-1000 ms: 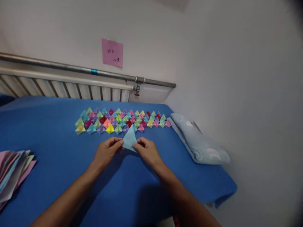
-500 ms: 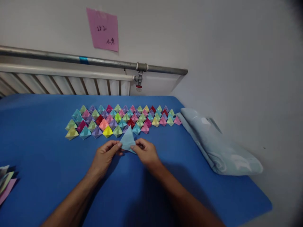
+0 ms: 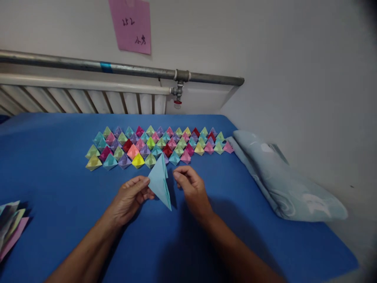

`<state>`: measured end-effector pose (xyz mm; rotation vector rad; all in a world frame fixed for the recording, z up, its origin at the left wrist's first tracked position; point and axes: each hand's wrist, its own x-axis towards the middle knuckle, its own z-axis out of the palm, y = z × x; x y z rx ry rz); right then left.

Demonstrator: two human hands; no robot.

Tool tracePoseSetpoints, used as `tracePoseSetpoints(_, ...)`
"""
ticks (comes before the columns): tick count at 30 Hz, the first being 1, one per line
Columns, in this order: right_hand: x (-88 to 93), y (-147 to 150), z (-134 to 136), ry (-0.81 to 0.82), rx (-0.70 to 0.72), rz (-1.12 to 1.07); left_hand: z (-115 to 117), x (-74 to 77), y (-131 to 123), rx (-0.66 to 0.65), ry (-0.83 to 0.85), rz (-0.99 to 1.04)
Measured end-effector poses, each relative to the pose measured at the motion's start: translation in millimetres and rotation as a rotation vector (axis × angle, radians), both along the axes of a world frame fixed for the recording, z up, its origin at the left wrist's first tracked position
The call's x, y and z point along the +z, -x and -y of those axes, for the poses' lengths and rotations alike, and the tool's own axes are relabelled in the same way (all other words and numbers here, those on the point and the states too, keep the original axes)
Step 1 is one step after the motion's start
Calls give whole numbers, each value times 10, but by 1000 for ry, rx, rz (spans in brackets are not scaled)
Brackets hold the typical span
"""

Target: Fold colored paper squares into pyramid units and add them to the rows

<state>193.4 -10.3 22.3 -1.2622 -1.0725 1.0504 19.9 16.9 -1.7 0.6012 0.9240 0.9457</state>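
1. L hand [image 3: 132,198] clamps on the blue paper [image 3: 158,177], thumb on top at its L corner; the folded piece hangs tilted, one pt. up, one down, held just above the blue cover [image 3: 73,192].
2. R hand [image 3: 193,190] is off the paper, just beside it; fingers curled, thumb close to index. Can't tell if the tips meet; nothing visible in it.
3. Why the L-corner grip? Prob. leaves the layered R edge clear, facing the R hand.
4. Behind: rows of folded pieces [image 3: 161,143], mixed colours, packed tight; prob. to save room & stay neat.
5. Stack of sheets [image 3: 13,232] far L, partly out of frame; presumably within reach but out of the way.
6. Folded blanket [image 3: 282,181] at R edge, prob. pushed aside for space.
7. Writing: pink note [image 3: 131,29] on the wall [image 3: 206,35] reads "252", plus two handwritten chars; 1st looks like 小, 2nd unclear. No brands legible.
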Motion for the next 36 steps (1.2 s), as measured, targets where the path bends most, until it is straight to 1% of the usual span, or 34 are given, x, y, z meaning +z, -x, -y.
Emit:
tracePoseSetpoints(3,8,25,24,-9,31,-103,22,7,2,-57,-5,44)
tracePoseSetpoints(7,10,56,51,-8,49,-180,50,-10,10,-80,-9,44)
tracePoseSetpoints(10,23,61,65,-12,48,-190,72,-27,19,-115,-7,16)
tracePoseSetpoints(15,29,65,65,1,48,-185,95,-41,19,-161,-20,31)
tracePoseSetpoints(22,13,49,47,10,59,-191,94,-2,9,-181,-17,44)
tracePoseSetpoints(29,-11,48,51,40,109,-270,102,-6,17,-179,-11,34)
tracePoseSetpoints(32,-10,31,62,53,129,-245,102,-1,25,-187,-26,-7)
tracePoseSetpoints(36,-11,-9,59,133,195,-241,97,20,19,-235,-48,-75)
